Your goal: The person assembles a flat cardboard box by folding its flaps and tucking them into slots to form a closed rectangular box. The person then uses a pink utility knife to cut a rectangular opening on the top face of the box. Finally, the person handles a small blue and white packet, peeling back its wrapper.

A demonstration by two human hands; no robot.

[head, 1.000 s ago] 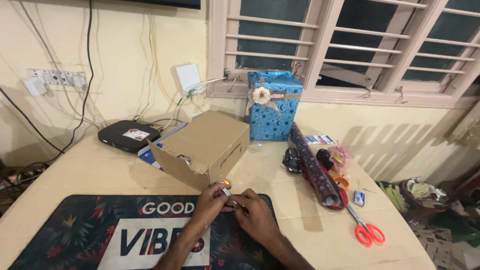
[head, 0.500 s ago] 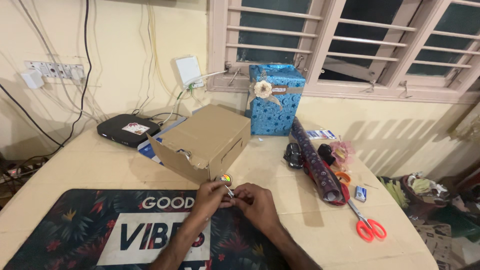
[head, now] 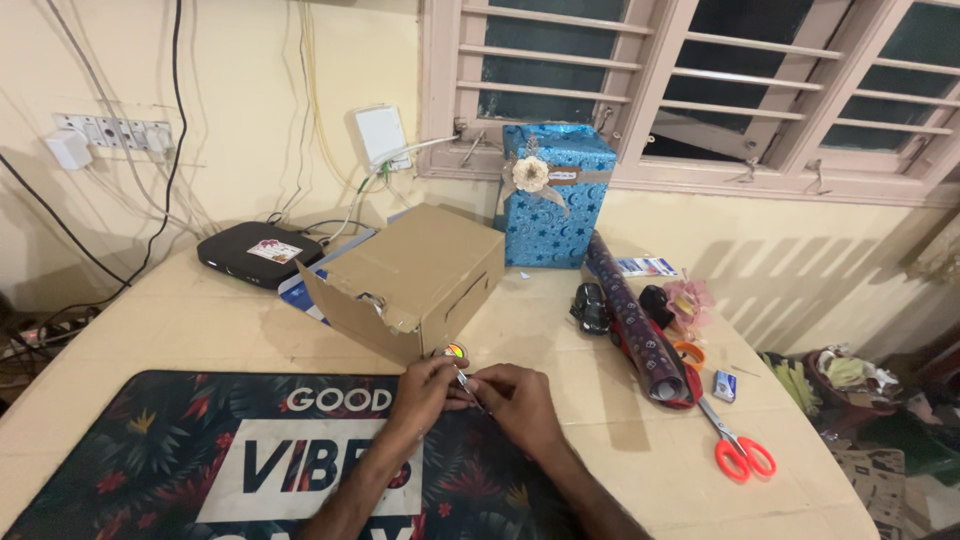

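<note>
Fingers of the left hand [head: 425,390] and right hand [head: 517,402] meet over the dark floral mat [head: 150,450], both pinching a thin silvery tool [head: 464,382] between them. Just beyond the hands sits a small rainbow-coloured disc [head: 454,351] against the torn cardboard box [head: 410,280]. Right of the hands lie a wrapping-paper roll [head: 630,325] and red-handled scissors [head: 735,445].
</note>
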